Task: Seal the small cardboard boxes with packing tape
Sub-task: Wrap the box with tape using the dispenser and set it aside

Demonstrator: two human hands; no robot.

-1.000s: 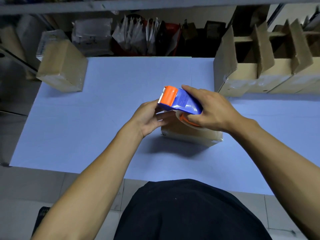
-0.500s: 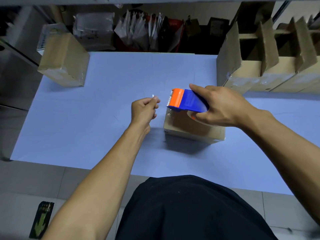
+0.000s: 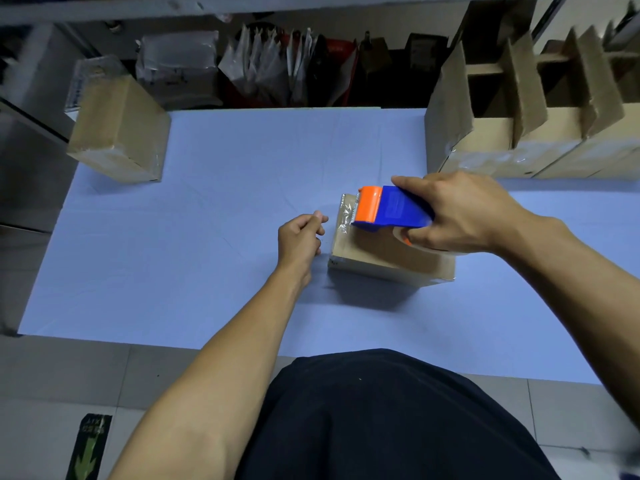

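Right hand [image 3: 464, 213] grips the blue-and-orange tape dispenser [image 3: 391, 210] over the small cardboard box [image 3: 377, 258] mid-table [image 3: 207, 237]. Left hand [image 3: 300, 237], fingers curled in and pinched, sits just beside the box's left edge.

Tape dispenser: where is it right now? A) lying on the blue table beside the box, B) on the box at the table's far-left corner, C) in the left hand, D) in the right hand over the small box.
D: the right hand grips the tape dispenser above the small box; the left hand is beside it.
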